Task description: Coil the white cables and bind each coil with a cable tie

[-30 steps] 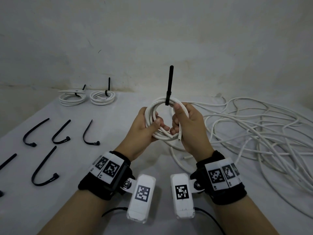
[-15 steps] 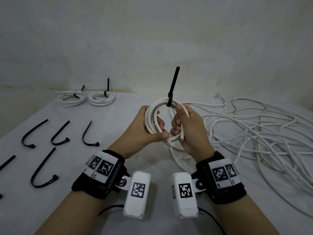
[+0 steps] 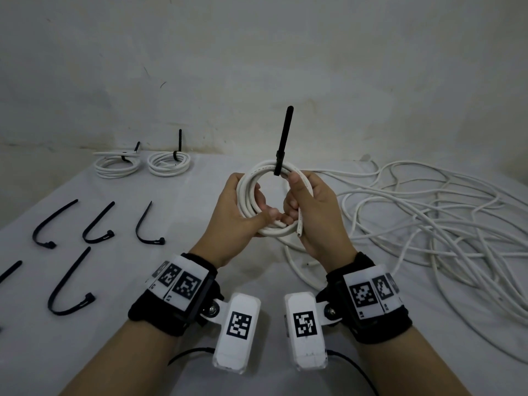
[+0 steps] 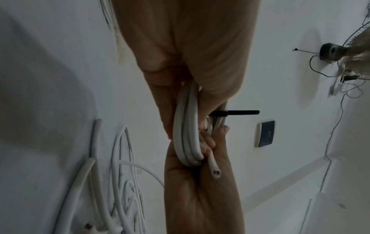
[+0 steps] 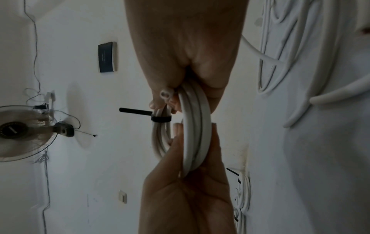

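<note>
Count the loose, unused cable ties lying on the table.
5 in the head view, all left of the hands: three in a row, one nearer, one cut by the left edge. More may lie outside the frame.

Both forearms come in from the near edge of the bench, wrists raised off it, each strapped with a black band carrying white tags. The left hand point(image 3: 234, 215) has its fingers point(image 3: 258, 195) curled through the coil point(image 3: 251, 192), thumb pressing its lower part. The right hand point(image 3: 317, 212) faces it, thumb up along the coil's far-right side, fingers wrapped round the strands. The hands nearly touch.
</note>
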The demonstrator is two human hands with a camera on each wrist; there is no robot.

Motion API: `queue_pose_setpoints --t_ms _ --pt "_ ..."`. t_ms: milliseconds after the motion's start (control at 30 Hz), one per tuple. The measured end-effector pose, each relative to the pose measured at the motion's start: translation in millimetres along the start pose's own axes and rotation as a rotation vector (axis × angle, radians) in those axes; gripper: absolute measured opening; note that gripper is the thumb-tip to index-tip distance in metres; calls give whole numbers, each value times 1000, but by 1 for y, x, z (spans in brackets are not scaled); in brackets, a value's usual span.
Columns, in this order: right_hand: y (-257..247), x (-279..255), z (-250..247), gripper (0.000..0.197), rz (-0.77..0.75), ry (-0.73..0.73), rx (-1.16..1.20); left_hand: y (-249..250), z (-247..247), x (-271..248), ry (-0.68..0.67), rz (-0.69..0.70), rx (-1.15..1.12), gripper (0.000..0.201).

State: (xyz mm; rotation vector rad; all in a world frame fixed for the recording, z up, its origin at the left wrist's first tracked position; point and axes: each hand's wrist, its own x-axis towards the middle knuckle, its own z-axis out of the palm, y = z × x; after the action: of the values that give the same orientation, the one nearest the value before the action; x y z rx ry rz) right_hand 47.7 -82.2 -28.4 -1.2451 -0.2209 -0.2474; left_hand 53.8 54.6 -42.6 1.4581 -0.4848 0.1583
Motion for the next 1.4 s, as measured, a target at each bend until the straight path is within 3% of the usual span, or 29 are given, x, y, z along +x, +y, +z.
queue_pose_setpoints --t_ms 100,200,300,433,533,600,800,1100,1233,1400 --pt "1 -1 1 16 -34 27 -10 0 -6 2 -84 -54 -83 30" --pt "3 1 -1 17 -65 57 -12 1 -9 3 -161 -87 -91 39" --pt "7 1 -1 17 -68 35 -54 1 -4 3 -39 -44 -73 44" --pt "6 3 -7 20 13 -206 -39 3 -3 6 148 16 -126 34" --pt "2 5 -17 44 107 -399 21 6 -4 8 184 -25 -241 28" --pt "0 5 -20 44 128 -435 55 7 -3 8 173 -61 -329 25" --pt "4 3 -13 25 74 -307 -15 9 -3 10 157 -73 -364 24" --pt "19 2 -1 16 -83 -71 -298 5 -3 9 155 -38 -276 23" --pt "17 1 -1 22 -163 -63 -514 5 -3 9 166 -57 -281 22" --pt "14 2 -3 25 -142 -128 -523 4 -2 10 190 -95 -331 22"
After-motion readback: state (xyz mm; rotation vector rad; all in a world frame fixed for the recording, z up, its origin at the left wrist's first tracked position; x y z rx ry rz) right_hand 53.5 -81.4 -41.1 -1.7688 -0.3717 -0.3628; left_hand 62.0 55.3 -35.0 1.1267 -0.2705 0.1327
